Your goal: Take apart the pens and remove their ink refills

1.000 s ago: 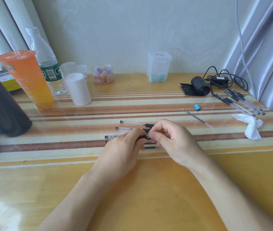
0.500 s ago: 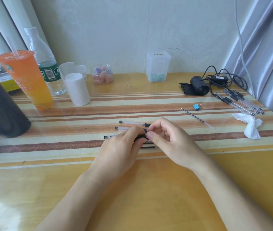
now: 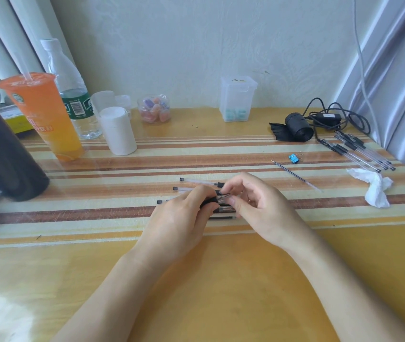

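Over table (image 3: 221,280), pen (image 3: 213,200) crosswise, tip right.

Soft, even daylight filled the scene, bright without harshness. The glossy surface (image 3: 258,287) carried a pale glare at its near left corner. Only a weak, diffuse shadow lay beneath the right hand (image 3: 265,211). The curtains (image 3: 394,65) leaned and bowed toward the frame edges from wide-angle distortion. Focus was fairly sharp.
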